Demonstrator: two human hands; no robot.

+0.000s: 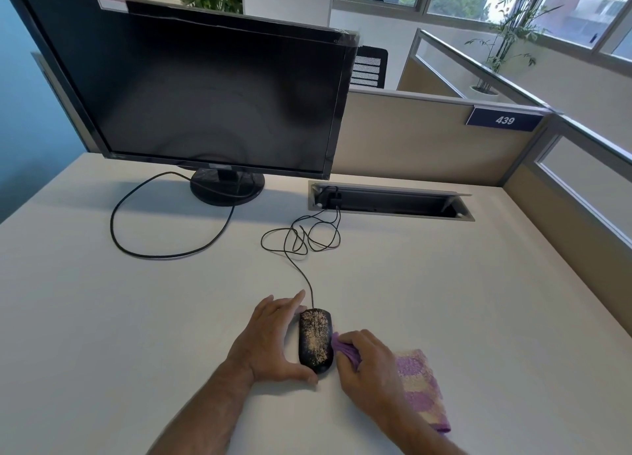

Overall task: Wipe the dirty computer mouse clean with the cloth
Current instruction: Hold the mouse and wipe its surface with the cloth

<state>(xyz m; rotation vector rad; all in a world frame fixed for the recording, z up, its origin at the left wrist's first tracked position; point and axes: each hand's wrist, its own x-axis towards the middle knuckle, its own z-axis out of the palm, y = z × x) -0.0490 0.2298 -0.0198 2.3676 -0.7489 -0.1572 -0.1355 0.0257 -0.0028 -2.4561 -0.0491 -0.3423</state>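
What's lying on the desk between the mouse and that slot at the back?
Only the mouse's thin black cord, loosely tangled on the bare desk, head view.

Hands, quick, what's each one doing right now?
Left hand: open, fingers straight, braced against the mouse.
Right hand: closed on the bunched purple cloth.
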